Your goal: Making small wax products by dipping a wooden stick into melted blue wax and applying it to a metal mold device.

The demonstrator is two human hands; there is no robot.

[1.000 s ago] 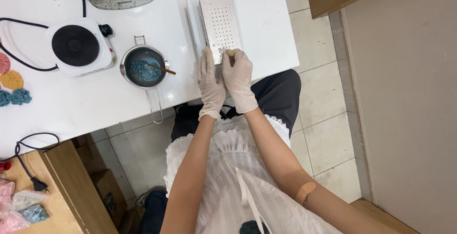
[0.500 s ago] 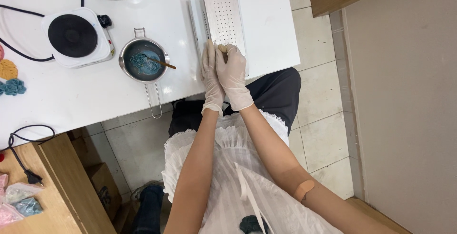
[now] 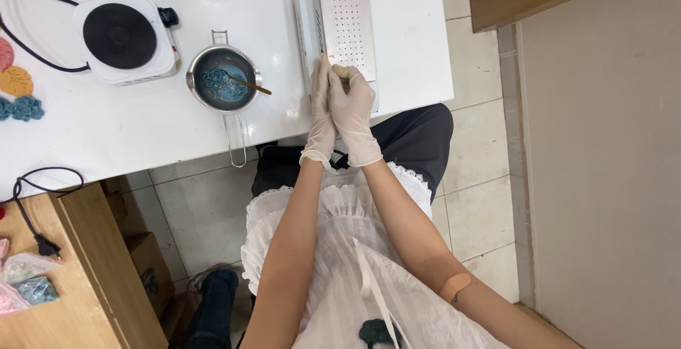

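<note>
While both gloved hands meet at the near edge of the white counter (image 3: 106, 136), the left hand (image 3: 321, 111) stands with its fingers straight and close together, its palm pressed against the right hand (image 3: 351, 108). The right hand curls around a small tan piece (image 3: 340, 71) that shows just above its fingers; how it is gripped cannot be told, since the fingers hide most of it. This piece sits at the near end of a white perforated metal plate (image 3: 345, 26), which lies lengthwise on a white tray-like box (image 3: 303, 23) at the counter's right part.

To the left of the hands stands a small steel saucepan (image 3: 223, 79) with its handle pointing toward the person and reaching past the counter edge. Inside it lies blue material (image 3: 220, 83), with a thin wooden stick (image 3: 250, 84) resting across the rim on the right. Further left sits a white single electric hotplate (image 3: 126, 37) with a black round top and a black cord (image 3: 28, 51). At the far left edge lie flower-shaped pieces in pink, orange and blue (image 3: 18, 90). The person wears a white frilled apron (image 3: 340, 250), and a plaster (image 3: 454, 285) is stuck on the right forearm. A wooden cabinet (image 3: 78, 278) stands lower left, beside the tiled floor.
</note>
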